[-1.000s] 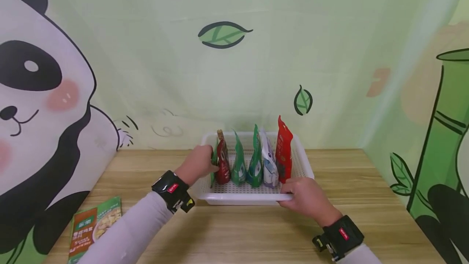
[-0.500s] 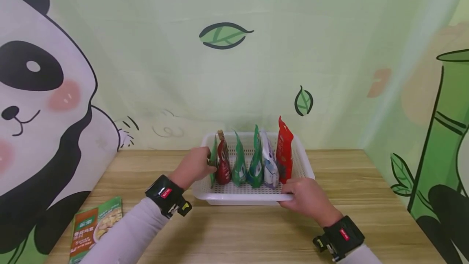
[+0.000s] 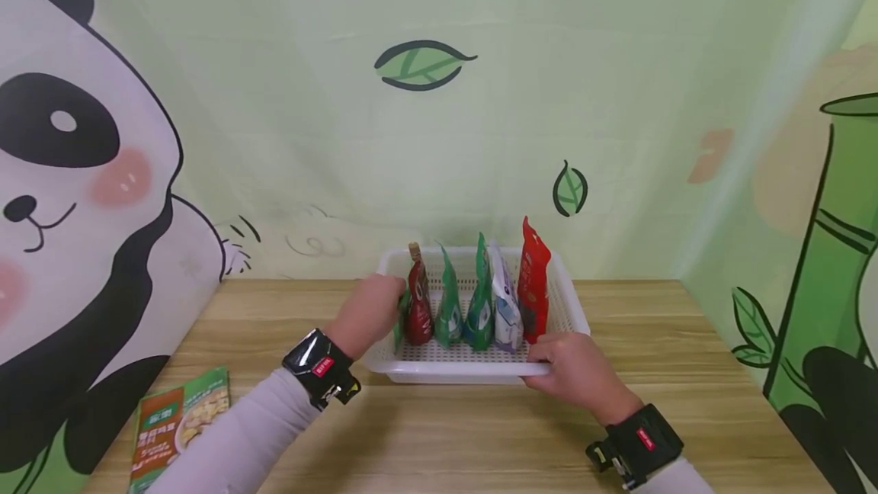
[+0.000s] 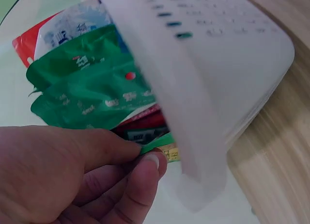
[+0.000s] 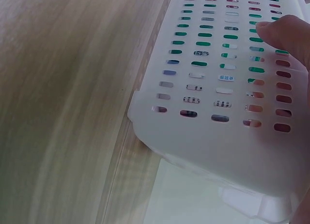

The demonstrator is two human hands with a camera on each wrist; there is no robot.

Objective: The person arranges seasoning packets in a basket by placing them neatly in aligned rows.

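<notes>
A white perforated plastic basket [image 3: 453, 373] stands on the table with several packets upright in a row. My left hand [image 3: 368, 315] is over the basket's left end. In the left wrist view its thumb and fingers pinch the edge of a thin green packet [image 4: 169, 149], mostly hidden behind the hand. Right beside it stands a dark red spouted pouch [image 3: 418, 311]. Further right come two green pouches [image 3: 449, 311], a white-and-blue pouch [image 3: 506, 311] and a tall red bag [image 3: 533, 280]. My right hand [image 3: 576, 372] grips the basket's front rim near the right corner, thumb against the perforated wall.
A green-and-brown food packet [image 3: 181, 421] lies flat on the wooden table [image 3: 439, 441] at the front left, partly covered by the left sleeve. Behind the basket hangs a pale green curtain [image 3: 309, 136] printed with a panda and leaves.
My left hand shifts slightly left off the red pouch, then back right, and now pinches the green packet. The right hand and the basket stay in place.
</notes>
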